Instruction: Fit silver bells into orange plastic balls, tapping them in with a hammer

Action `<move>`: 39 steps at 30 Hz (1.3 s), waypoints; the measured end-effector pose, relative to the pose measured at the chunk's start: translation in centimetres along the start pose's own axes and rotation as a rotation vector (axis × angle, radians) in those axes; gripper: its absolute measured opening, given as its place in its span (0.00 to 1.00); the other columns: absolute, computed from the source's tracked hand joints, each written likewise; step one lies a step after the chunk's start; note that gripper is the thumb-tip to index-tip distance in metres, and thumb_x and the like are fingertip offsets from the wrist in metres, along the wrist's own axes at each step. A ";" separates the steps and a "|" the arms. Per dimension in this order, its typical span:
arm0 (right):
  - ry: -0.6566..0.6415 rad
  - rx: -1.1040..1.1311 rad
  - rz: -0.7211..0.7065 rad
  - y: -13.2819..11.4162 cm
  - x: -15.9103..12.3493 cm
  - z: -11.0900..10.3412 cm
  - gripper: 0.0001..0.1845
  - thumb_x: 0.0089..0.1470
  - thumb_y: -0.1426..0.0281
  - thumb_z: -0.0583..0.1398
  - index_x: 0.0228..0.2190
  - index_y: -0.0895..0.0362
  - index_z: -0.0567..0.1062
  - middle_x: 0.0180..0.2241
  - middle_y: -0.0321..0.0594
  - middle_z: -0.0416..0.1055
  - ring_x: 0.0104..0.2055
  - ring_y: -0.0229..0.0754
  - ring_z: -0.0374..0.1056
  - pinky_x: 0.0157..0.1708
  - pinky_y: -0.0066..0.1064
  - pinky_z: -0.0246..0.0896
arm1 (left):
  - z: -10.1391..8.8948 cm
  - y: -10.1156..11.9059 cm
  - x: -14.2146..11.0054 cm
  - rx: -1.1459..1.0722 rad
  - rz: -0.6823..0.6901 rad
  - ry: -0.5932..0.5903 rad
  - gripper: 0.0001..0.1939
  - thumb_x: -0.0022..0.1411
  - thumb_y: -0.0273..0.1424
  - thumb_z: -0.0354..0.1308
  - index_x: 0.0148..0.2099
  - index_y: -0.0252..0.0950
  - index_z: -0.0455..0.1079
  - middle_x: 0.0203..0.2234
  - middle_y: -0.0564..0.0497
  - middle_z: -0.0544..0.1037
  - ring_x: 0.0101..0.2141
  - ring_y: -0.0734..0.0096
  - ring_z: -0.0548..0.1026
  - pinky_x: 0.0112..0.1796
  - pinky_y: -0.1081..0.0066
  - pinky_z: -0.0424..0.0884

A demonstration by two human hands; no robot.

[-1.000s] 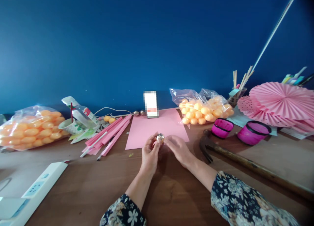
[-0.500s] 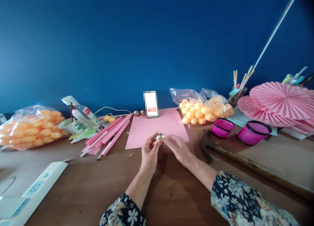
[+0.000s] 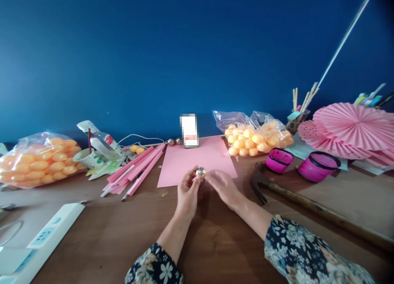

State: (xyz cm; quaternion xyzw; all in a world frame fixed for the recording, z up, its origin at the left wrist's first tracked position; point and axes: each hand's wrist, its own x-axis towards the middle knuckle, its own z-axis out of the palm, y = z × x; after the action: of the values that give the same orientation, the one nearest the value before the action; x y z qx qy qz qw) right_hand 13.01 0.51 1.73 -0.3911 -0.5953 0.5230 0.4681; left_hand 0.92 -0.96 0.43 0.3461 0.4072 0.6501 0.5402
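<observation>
Above the near edge of a pink sheet of paper, my left hand pinches a small shiny silver ball between thumb and fingers. My right hand is just to the right, its fingers bent and drawn together. Its fingertips come up close to the ball's right side; whether they touch it or pinch something small, I cannot make out. Two similar silver balls lie at the back, beside an upright blurred-out screen.
Left are a bag of orange balls, a paper cup, a plastic bottle, pink strips and a power strip. Right are another ball bag, a hammer, two magenta bands and pink paper fans.
</observation>
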 end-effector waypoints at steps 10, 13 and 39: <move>-0.009 -0.015 0.015 -0.1 0.0 0.0 0.13 0.51 0.62 0.54 0.27 0.59 0.71 0.22 0.35 0.67 0.25 0.35 0.60 0.25 0.26 0.57 | -0.1 0.0 0.0 0.006 0.004 0.000 0.23 0.50 0.32 0.60 0.49 0.35 0.65 0.38 0.46 0.75 0.41 0.66 0.73 0.46 0.63 0.66; -0.009 -0.020 0.011 -0.2 0.0 0.0 0.13 0.51 0.62 0.54 0.27 0.59 0.71 0.22 0.35 0.67 0.24 0.35 0.60 0.25 0.26 0.57 | -0.1 0.0 0.0 0.017 0.011 -0.004 0.23 0.50 0.32 0.60 0.50 0.35 0.65 0.38 0.46 0.75 0.41 0.65 0.73 0.45 0.63 0.66; -0.006 -0.032 0.031 0.1 0.2 -0.1 0.15 0.49 0.60 0.56 0.25 0.60 0.72 0.23 0.35 0.67 0.26 0.36 0.61 0.27 0.27 0.57 | 0.2 0.9 -0.2 0.351 0.189 0.048 0.19 0.51 0.32 0.59 0.47 0.36 0.69 0.41 0.47 0.75 0.41 0.65 0.73 0.45 0.65 0.66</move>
State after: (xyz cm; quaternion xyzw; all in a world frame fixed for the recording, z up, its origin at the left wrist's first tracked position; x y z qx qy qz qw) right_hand 13.08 0.71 1.69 -0.4062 -0.5989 0.5215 0.4520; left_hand 0.77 -1.20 1.37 0.4561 0.4929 0.6250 0.3981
